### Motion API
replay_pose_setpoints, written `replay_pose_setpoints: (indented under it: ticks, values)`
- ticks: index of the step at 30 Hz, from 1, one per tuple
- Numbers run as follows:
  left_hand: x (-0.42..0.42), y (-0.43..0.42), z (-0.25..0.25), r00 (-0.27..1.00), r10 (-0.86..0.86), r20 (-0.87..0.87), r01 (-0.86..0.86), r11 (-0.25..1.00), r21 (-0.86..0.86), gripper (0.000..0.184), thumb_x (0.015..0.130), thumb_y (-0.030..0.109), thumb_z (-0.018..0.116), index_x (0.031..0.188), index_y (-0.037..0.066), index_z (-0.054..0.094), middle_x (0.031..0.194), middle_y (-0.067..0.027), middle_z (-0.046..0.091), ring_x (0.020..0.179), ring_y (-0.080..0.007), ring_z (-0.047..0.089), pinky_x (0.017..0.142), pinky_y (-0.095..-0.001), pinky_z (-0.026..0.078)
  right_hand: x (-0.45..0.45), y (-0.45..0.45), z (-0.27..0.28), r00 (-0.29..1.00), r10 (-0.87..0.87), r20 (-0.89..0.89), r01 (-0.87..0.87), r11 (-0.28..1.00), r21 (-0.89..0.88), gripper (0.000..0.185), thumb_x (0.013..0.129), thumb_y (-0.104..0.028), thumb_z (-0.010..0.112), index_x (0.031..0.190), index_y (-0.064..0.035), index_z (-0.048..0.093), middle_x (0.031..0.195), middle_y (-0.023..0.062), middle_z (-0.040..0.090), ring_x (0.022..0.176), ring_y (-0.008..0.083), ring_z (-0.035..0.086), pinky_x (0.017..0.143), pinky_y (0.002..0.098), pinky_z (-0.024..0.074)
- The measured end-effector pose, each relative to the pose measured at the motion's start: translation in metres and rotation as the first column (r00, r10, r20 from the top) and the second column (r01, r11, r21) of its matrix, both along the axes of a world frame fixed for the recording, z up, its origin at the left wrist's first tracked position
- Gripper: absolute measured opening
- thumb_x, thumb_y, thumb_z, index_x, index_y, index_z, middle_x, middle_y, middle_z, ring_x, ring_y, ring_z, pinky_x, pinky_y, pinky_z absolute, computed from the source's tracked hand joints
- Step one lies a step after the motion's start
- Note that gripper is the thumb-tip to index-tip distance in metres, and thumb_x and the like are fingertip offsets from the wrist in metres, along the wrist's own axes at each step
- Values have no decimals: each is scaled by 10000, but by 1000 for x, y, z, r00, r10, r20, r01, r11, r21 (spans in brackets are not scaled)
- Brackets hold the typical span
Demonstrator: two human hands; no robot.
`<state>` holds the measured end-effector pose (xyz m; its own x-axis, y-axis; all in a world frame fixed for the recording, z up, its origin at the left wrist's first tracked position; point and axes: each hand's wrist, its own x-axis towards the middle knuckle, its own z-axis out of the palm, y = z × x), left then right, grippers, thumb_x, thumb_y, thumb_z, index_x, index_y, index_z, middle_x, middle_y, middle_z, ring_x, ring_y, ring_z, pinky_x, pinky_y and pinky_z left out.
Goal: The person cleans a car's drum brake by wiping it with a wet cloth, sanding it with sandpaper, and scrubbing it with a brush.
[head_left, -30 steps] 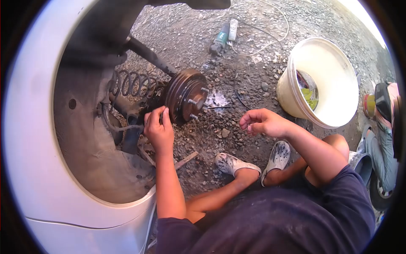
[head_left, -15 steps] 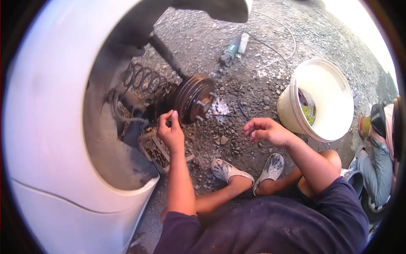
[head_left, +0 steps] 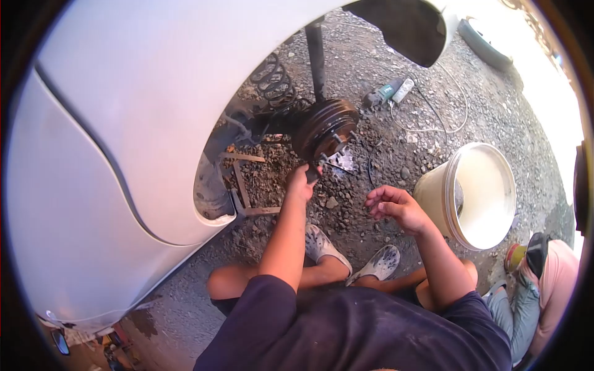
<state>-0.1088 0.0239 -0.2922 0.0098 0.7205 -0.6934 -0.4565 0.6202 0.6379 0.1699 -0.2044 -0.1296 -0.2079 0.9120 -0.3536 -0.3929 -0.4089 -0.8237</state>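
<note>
A rusty brake drum (head_left: 326, 131) with wheel studs is exposed in the wheel opening of the white car (head_left: 154, 117). My left hand (head_left: 299, 184) reaches to the drum's lower edge, its fingers closed around a dark patch that I cannot make out. Whether the hand touches the drum is unclear. My right hand (head_left: 399, 207) hovers over the gravel, left of the white bucket (head_left: 447, 201), fingers loosely curled but apart and holding nothing. A coil spring (head_left: 274, 83) and a shock absorber (head_left: 315, 62) are behind the drum.
An angle grinder (head_left: 385, 93) with a cable lies on the gravel beyond the drum. A rusty metal frame (head_left: 243, 184) stands under the car. A tyre (head_left: 484, 46) lies at the far right. Another person (head_left: 537, 284) is low at the right edge.
The view has swung left, showing more of the car's side. My left hand has moved from the drum's left edge to below it, nearer the studs. My right hand stays raised beside the bucket.
</note>
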Motion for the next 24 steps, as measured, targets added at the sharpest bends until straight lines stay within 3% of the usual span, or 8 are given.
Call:
replay_pose_setpoints:
  ticks: [2,7,11,13,15,18,23,24]
  values:
    - [9,11,10,958,-88,273,98,995,-23,378,1113,125,447,1412,-86,542,1237,-267,711,1056,-438,765,977,-568,655,0,0,-2,1000,5,7,-5,1000,1,349,1026,-62,667,1371,-7,658,1283,92,743,1074,179,723,951,360,585]
    - [0,7,47,932,-114,343,107,994,40,442,1111,155,419,1463,-106,481,1319,-338,672,1101,-472,753,994,-581,651,3,1,0,1000,5,20,-5,1000,9,367,1026,-98,687,1381,-12,650,1297,105,746,1087,189,729,960,366,583]
    - [-1,2,89,971,-105,216,102,994,25,424,1122,181,451,1441,-94,501,1296,-307,691,1068,-460,757,958,-572,656,-5,6,10,999,-26,-21,25,1000,-12,338,1032,-49,652,1368,-12,658,1284,93,743,1072,173,715,941,356,572]
    - [0,8,96,993,-105,54,107,994,-21,376,1118,165,475,1396,-79,539,1241,-278,706,1013,-428,757,943,-580,655,-7,8,12,1000,-27,-12,26,1000,-11,338,1031,-47,652,1367,-13,657,1286,96,743,1063,173,713,933,355,568]
    - [2,12,107,991,-123,61,124,992,-16,326,1112,146,500,1360,-53,573,1194,-250,715,989,-392,753,933,-578,650,-10,9,9,1000,14,4,-15,999,32,333,1032,-54,652,1362,-14,658,1295,95,741,1055,171,709,923,351,565]
    - [8,4,136,990,-109,-94,109,994,-2,290,1119,168,527,1319,-25,612,1190,-210,728,1001,-358,755,932,-564,644,-13,10,9,1000,16,8,-17,1000,24,336,1029,-52,654,1363,-15,657,1295,95,739,1062,173,710,932,349,566]
    - [-23,-5,200,969,-150,-195,183,969,168,233,1131,219,565,1229,34,667,1112,-140,740,976,-284,747,900,-550,639,-14,5,7,1000,5,-11,-5,1000,15,340,1025,-44,652,1363,-15,657,1283,91,740,1065,176,712,934,354,570]
    - [-36,5,184,934,-152,-323,216,961,172,227,1134,225,557,1211,46,672,1080,-139,737,943,-279,749,864,-534,651,-14,8,9,1000,2,-12,-2,1000,22,342,1023,-41,651,1364,-14,657,1280,89,739,1069,177,713,935,356,571]
